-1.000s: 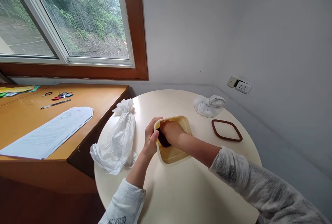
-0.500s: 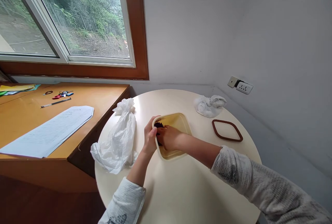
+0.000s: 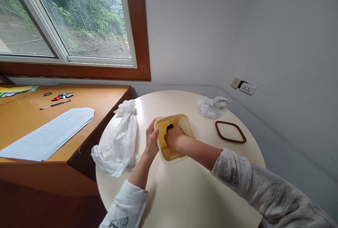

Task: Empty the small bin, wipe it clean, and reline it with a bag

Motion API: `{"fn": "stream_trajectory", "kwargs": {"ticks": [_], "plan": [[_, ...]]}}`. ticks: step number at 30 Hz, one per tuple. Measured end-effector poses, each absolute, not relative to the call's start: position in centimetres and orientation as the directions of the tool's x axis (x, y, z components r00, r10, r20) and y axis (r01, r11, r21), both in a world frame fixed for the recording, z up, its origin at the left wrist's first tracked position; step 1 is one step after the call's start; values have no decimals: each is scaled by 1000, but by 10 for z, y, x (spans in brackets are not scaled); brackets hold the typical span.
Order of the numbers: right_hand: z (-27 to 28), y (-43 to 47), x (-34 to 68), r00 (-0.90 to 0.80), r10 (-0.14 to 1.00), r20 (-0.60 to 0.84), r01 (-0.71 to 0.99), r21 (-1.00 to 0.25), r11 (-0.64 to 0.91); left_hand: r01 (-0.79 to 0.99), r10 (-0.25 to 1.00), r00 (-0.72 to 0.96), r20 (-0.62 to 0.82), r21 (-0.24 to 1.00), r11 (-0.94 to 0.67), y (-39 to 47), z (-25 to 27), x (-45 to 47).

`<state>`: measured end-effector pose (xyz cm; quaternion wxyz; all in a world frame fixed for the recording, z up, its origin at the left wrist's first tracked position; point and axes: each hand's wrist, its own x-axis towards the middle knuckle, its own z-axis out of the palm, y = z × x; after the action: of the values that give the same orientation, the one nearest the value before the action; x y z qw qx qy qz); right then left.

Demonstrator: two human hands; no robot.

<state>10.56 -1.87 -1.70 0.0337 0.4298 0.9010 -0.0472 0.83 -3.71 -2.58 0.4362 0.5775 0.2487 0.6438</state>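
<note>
while the left hand clamps the left side of the yellow container over the tabletop, the right hand curls inside, closed around a dark lump. a long white bag lies left, a brown frame right, and a knotted bag sits beyond the frame.

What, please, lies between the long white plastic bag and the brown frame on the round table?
The head view shows the yellow container there, with the left hand gripping its side and the right hand inside, holding a dark lump.
</note>
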Motion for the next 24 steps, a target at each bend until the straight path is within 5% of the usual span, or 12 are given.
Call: {"fn": "stream_trajectory", "kwargs": {"ticks": [5,11,19,24], "plan": [[-9,-28,109,-543,773,-327,800,79,595,-203,823,56,565,813,-545,-38,-26,10],[3,-36,113,-675,664,-321,721,-96,687,-170,809,57,585,804,-569,-39,-29,10],[-18,-41,122,-740,672,32,657,-184,731,15,697,120,707,700,-714,-35,-35,11],[-42,-25,121,-557,749,360,746,-180,641,99,636,159,756,628,-772,-38,-35,18]]}}
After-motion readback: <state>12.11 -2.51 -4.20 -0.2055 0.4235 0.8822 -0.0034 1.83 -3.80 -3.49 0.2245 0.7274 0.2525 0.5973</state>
